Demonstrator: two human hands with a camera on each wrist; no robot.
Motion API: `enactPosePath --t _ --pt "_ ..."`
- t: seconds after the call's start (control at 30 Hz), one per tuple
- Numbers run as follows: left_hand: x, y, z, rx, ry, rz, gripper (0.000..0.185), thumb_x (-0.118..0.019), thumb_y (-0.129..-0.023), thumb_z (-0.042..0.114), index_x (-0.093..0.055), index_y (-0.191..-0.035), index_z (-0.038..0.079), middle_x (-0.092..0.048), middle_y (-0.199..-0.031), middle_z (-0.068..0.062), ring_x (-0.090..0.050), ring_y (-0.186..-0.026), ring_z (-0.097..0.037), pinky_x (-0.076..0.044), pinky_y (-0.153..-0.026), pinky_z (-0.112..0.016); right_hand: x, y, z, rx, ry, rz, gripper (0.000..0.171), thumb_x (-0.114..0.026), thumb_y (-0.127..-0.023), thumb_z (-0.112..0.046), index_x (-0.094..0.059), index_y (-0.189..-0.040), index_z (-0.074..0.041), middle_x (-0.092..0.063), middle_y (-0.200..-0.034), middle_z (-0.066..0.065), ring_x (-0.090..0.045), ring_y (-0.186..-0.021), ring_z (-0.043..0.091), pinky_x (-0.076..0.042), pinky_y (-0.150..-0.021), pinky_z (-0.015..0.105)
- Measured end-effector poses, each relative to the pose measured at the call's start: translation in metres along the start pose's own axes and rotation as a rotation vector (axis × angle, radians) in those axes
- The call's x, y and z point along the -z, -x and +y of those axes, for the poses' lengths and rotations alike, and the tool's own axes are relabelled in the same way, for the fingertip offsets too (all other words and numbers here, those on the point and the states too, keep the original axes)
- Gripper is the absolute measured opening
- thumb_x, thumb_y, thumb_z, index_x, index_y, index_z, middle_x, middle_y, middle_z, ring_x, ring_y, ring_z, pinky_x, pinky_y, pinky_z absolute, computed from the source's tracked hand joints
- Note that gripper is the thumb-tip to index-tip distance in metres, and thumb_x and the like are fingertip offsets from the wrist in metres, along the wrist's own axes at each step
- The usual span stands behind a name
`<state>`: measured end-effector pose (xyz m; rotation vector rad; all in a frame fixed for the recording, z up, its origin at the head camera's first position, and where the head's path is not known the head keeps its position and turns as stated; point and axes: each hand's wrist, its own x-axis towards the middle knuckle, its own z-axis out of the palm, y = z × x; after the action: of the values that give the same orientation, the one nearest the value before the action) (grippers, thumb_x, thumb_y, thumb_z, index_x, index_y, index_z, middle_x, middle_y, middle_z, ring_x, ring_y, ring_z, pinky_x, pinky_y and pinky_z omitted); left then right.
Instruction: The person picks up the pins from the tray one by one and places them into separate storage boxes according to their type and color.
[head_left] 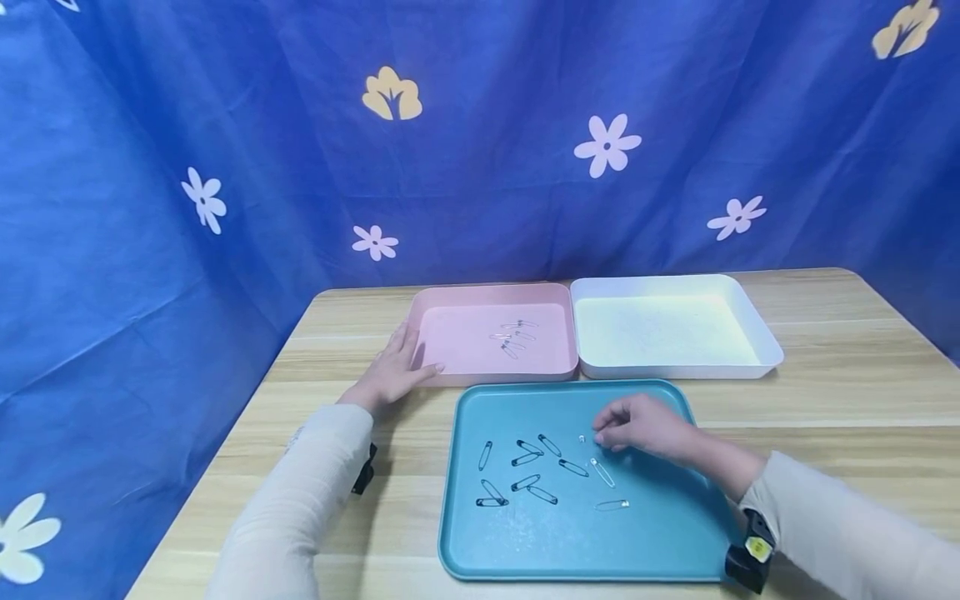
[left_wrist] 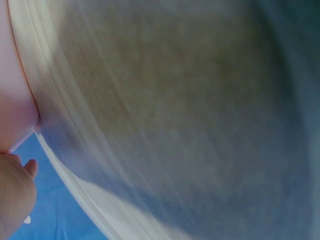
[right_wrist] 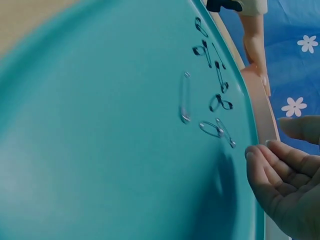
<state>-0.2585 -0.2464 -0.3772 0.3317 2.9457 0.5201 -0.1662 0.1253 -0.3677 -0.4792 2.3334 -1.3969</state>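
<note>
No readable text, label, brand or number shows anywhere; the yellow tag (head_left: 758, 547) on the right wrist's black strap at about four o'clock is too small to read.

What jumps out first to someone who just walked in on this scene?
Three trays on a wooden table: a teal tray nearest, scattered with safety pins, then a pink tray holding a few silver pins and a white tray. The right hand hovers over the teal tray; the left hand rests against the pink one.
</note>
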Motion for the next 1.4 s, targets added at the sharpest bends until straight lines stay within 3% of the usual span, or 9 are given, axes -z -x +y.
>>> enactPosePath --t 0.17,0.33,0.6,0.83,1.17,1.4 --pt "0.001 0.0 0.0 0.004 0.0 -0.001 0.091 -0.039 -0.079 0.061 0.002 -0.138 0.005 0.007 -0.142 -0.017 0.001 -0.127 -0.034 -0.009 -0.098 -0.054 -0.007 0.011 0.006 0.015 0.003 -0.007 0.02 -0.063 -0.074 -0.007 -0.061 -0.088 0.006 -0.061 -0.074 0.007 -0.056 -0.062 0.019 -0.048 -0.052 0.029" --pt "0.0 0.0 0.0 -0.003 -0.014 0.002 0.092 -0.037 -0.079 0.063 0.002 -0.138 0.005 0.008 -0.142 -0.017 0.001 -0.127 -0.034 -0.01 -0.098 -0.055 -0.014 0.02 0.009 0.047 0.072 0.022 0.021 -0.064 -0.073 -0.009 -0.062 -0.088 0.005 -0.061 -0.076 0.004 -0.054 -0.066 0.015 -0.046 -0.054 0.024" --pt "0.0 0.0 -0.002 -0.008 -0.011 0.004 0.093 -0.036 -0.078 0.065 0.002 -0.138 0.005 0.008 -0.142 -0.017 0.001 -0.127 -0.035 -0.01 -0.098 -0.055 -0.027 0.024 0.008 -0.015 0.14 0.105 0.019 -0.067 -0.069 -0.007 -0.061 -0.083 0.003 -0.055 -0.067 0.0 -0.05 -0.061 0.013 -0.045 -0.051 0.023" --pt "0.0 0.0 -0.001 -0.009 -0.016 0.002 0.093 -0.036 -0.078 0.064 0.002 -0.138 0.004 0.008 -0.142 -0.017 0.001 -0.127 -0.035 -0.01 -0.098 -0.054 -0.037 0.024 0.007 0.001 0.291 0.175 0.013 -0.067 -0.063 -0.001 -0.057 -0.07 -0.004 -0.048 -0.058 -0.004 -0.045 -0.055 0.01 -0.04 -0.048 0.021" --pt "0.001 0.002 0.0 -0.002 -0.014 0.001 0.092 -0.037 -0.079 0.063 0.003 -0.138 0.004 0.008 -0.142 -0.017 0.001 -0.127 -0.034 -0.01 -0.098 -0.054 -0.037 0.024 0.006 0.068 0.35 0.123 0.014 -0.058 -0.066 0.003 -0.054 -0.06 -0.008 -0.046 -0.051 -0.006 -0.043 -0.046 0.007 -0.036 -0.042 0.02" --pt "0.001 0.002 0.0 -0.003 0.001 0.005 0.093 -0.038 -0.078 0.063 0.004 -0.138 0.005 0.008 -0.142 -0.016 0.0 -0.127 -0.035 -0.01 -0.098 -0.055 -0.037 0.025 0.003 0.015 0.372 0.101 0.016 -0.055 -0.065 0.003 -0.051 -0.056 -0.01 -0.044 -0.049 -0.005 -0.042 -0.044 0.008 -0.033 -0.04 0.02"
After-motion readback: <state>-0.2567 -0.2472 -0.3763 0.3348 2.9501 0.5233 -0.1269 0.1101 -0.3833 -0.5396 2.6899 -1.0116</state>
